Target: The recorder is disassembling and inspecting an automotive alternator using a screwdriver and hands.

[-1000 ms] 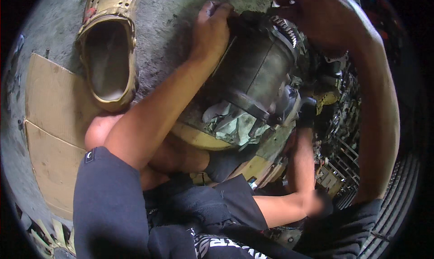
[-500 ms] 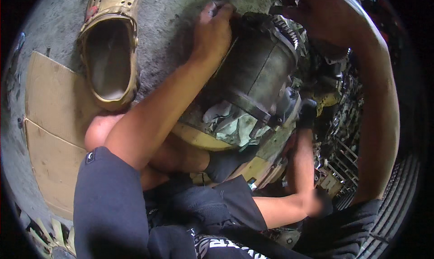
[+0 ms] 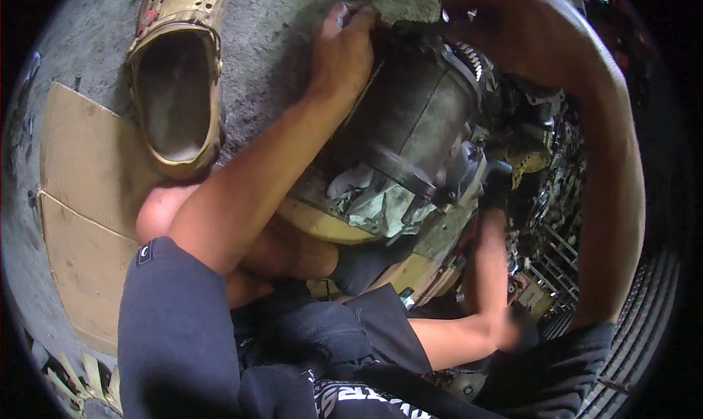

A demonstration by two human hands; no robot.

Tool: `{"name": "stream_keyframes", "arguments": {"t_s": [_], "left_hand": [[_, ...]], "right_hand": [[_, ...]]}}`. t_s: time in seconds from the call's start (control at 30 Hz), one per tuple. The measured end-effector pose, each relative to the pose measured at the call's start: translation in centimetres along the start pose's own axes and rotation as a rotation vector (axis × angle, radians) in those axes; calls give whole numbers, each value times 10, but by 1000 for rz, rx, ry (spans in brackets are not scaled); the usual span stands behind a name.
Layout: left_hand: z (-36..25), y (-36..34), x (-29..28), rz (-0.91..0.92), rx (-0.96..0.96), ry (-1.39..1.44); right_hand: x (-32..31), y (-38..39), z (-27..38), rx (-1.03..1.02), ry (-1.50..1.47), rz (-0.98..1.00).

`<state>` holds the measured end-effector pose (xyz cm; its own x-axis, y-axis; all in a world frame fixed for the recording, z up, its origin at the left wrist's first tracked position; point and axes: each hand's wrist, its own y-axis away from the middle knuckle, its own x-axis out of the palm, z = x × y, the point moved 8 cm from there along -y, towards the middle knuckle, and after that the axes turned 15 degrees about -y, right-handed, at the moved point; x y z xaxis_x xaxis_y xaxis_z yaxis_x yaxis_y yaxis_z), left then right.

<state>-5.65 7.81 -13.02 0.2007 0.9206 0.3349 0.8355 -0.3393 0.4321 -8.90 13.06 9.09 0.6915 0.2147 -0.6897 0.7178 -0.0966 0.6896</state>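
A large, dark, greasy metal cylinder [image 3: 406, 119] lies tilted in front of me, with a metal band around its nearer end. At its far end a toothed metal ring [image 3: 469, 59] shows. My left hand [image 3: 344, 57] is by the far left edge of the cylinder, fingers curled; whatever they pinch is hidden. Over the far right end, beside the toothed ring, my right hand [image 3: 505, 35] has its fingers bent in shadow around something dark that I cannot make out. A crumpled whitish rag or sheet [image 3: 384, 203] is tucked against the cylinder's near end.
A tan clog [image 3: 176, 90] stands on the rough grey floor [image 3: 271, 24] at the left. Flattened cardboard [image 3: 88, 221] lies below it. My bent legs flank the cylinder. Cluttered metal parts [image 3: 560, 229] and a black ribbed object [image 3: 641, 331] fill the right side.
My right hand has shifted left and slightly down, over the cylinder's far end. My left hand stays almost where it was, and the cylinder has barely moved.
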Motion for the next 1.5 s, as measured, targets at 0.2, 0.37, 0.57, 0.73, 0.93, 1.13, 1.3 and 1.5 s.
{"name": "stream_keyframes", "arguments": {"t_s": [0.2, 0.37, 0.57, 0.73, 0.93, 1.13, 1.3, 1.5], "left_hand": [[-2, 2, -1, -11, -36, -42], [-2, 0, 1, 15, -4, 9], [5, -2, 0, 37, -58, 35], [7, 1, -3, -36, -120, 106], [12, -2, -5, -40, -245, 258], [17, -5, -11, -20, -316, 206], [19, -12, -18, -44, -311, 175], [17, -14, -20, -32, -308, 141]], "right_hand": [[0, -2, -2, -48, 6, -28], [-3, -4, -13, -62, 5, -95], [18, -21, -38, -257, -386, 87], [29, -30, -53, -606, -643, -52], [38, -50, -44, -768, -719, -20], [26, -55, -40, -814, -737, -130], [41, -58, -38, -941, -840, -18], [42, -56, -50, -1089, -746, -200]]}}
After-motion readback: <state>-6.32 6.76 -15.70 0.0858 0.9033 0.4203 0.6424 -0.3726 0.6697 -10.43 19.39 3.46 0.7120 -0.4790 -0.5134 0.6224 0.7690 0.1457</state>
